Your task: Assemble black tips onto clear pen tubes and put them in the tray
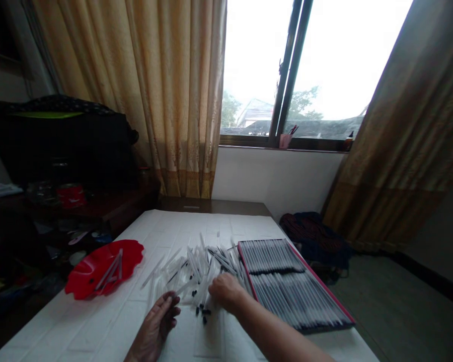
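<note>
Loose clear pen tubes (196, 266) lie heaped on the white table (98, 332), between a red dish (86, 271) holding a few tubes and a red-edged tray (325, 286) packed with rows of them. The right hand (226, 291) rests knuckles-up on the heap, and its hidden fingers leave the grip impossible to tell. The left hand (159, 319) lies at the heap's edge, fingers loosely extended, gripping nothing.

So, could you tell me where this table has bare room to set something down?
The table is bare at its far end, beyond the tubes. So is the near-left corner, in front of the dish and left of the left hand. The middle is crowded with tubes under the right hand, and the tray fills the right side.
</note>
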A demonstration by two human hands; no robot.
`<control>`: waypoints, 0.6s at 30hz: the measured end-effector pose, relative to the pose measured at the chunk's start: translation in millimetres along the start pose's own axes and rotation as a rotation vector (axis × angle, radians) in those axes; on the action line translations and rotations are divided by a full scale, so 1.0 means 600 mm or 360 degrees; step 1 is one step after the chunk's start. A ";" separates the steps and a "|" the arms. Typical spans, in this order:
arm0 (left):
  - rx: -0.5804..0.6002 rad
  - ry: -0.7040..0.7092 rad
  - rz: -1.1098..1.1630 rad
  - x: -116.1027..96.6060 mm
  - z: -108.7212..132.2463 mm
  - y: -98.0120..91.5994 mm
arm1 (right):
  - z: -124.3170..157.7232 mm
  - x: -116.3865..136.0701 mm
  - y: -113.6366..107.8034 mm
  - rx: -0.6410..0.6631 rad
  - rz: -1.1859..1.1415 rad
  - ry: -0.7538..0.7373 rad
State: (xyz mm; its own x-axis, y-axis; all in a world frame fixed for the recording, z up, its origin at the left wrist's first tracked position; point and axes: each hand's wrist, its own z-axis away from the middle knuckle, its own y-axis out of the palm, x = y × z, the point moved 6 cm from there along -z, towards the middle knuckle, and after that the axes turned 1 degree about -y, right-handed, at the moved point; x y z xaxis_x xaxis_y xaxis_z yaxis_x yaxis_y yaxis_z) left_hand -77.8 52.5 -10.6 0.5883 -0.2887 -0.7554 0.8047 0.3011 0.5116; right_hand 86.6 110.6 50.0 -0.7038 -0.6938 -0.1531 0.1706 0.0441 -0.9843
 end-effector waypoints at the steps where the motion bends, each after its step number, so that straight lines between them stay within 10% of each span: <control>1: -0.0001 0.0001 0.0001 0.000 0.000 0.001 | -0.001 0.003 -0.001 0.0000 0.0029 -0.0061; 18: -0.0054 0.0012 -0.0012 -0.007 0.008 0.009 | 0.050 -0.010 0.019 -0.0273 0.0227 -0.0338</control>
State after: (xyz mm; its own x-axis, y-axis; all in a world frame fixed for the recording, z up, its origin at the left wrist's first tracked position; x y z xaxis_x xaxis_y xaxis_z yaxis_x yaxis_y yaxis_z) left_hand -75.2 51.0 -2.7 0.5814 -0.2843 -0.7623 0.8059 0.3296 0.4918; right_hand 113.4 93.7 42.1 -0.5182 -0.8058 -0.2867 0.1255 0.2599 -0.9574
